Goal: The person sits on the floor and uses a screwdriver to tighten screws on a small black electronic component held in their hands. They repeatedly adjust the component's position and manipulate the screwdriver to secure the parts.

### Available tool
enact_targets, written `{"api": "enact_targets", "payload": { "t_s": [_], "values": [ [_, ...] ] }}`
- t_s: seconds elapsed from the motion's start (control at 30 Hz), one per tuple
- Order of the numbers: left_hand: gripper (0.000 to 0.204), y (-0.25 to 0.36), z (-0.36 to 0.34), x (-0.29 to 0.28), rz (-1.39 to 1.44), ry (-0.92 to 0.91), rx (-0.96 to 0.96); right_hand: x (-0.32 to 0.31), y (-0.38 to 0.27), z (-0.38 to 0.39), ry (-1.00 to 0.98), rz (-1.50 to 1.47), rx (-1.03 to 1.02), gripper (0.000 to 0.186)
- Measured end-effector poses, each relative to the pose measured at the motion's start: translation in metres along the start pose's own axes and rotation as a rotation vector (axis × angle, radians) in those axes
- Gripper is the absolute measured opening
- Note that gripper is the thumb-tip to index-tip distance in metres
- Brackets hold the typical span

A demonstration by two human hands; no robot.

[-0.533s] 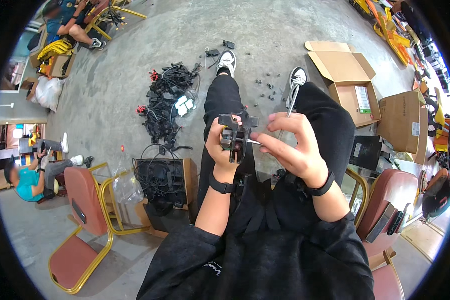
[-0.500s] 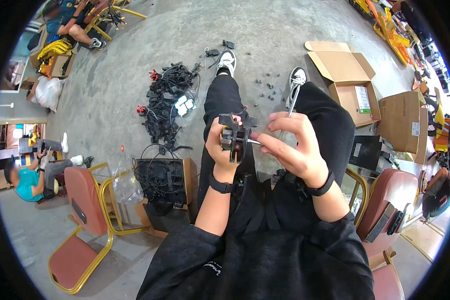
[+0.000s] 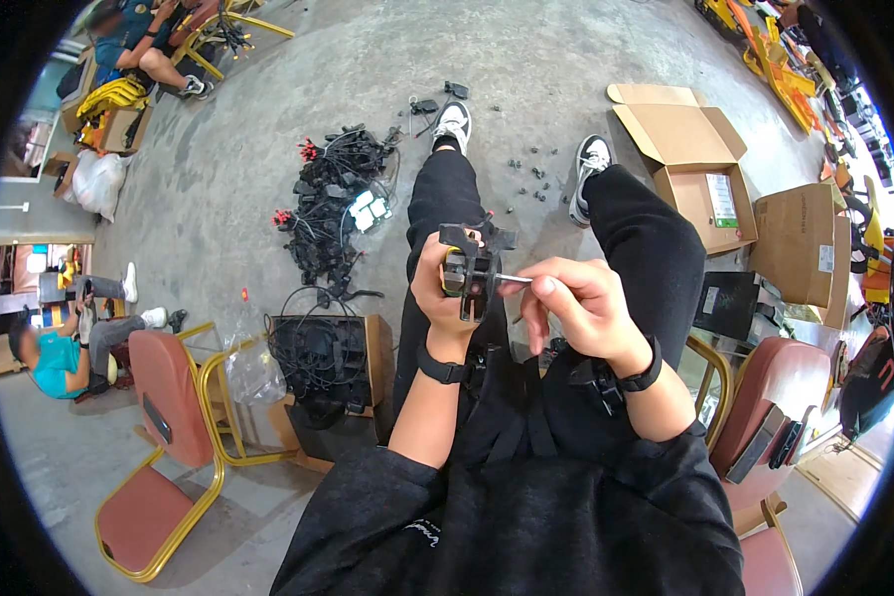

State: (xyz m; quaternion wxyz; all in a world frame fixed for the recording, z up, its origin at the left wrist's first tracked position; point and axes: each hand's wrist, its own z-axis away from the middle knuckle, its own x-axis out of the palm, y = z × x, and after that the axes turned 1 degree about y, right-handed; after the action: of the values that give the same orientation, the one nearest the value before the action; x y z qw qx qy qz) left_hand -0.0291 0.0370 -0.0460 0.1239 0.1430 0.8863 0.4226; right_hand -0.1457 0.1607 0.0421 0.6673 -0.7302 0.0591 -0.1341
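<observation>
My left hand (image 3: pixel 433 296) is wrapped round a black plastic part (image 3: pixel 481 283) with flat tabs at its top, held up between my knees. From the right, my right hand (image 3: pixel 594 313) pinches a thin metal L-shaped hex key (image 3: pixel 514 279). The key's short arm points left and meets the side of the black part. Most of its long arm is hidden by my fingers. Whether the key's tip sits in a screw is too small to tell.
On the floor at left lies a heap of black cabled parts (image 3: pixel 318 223), with a box of cables (image 3: pixel 318 358) nearer me. Small black pieces (image 3: pixel 536 174) are scattered between my feet. An open cardboard box (image 3: pixel 700 189) lies at right. Chairs (image 3: pixel 174 397) flank me; two people sit at far left.
The hex key has turned: its long arm stood up toward my right shoe and no longer does. My right fingers have curled from spread to a pinch on the key. The left hand has barely moved.
</observation>
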Motion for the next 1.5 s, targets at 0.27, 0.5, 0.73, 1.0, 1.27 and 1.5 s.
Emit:
{"api": "enact_targets", "payload": {
  "t_s": [0.27, 0.5, 0.73, 1.0, 1.27, 1.5],
  "values": [
    [0.033, -0.001, 0.001, -0.002, -0.036, -0.024, -0.015, 0.001, 0.003, -0.004, 0.106, 0.353, -0.236, 0.013],
    [0.013, -0.004, -0.002, 0.003, -0.057, 0.040, -0.042, -0.005, 0.008, -0.008, 0.148, 0.612, -0.482, 0.020],
    [0.022, -0.003, 0.000, -0.001, -0.010, -0.016, 0.011, -0.001, 0.008, -0.008, 0.213, 0.656, -0.549, 0.032],
    [0.031, -0.001, 0.001, 0.000, 0.008, -0.019, 0.003, -0.005, 0.001, -0.010, 0.242, 0.939, -0.722, 0.041],
    [0.036, 0.001, 0.000, -0.001, -0.007, -0.010, 0.003, -0.010, 0.000, -0.011, 0.132, 0.863, -0.634, 0.023],
    [0.033, -0.004, 0.002, -0.002, 0.006, -0.022, 0.003, 0.001, -0.001, 0.001, 0.026, 0.131, -0.043, 0.018]
  ]
}}
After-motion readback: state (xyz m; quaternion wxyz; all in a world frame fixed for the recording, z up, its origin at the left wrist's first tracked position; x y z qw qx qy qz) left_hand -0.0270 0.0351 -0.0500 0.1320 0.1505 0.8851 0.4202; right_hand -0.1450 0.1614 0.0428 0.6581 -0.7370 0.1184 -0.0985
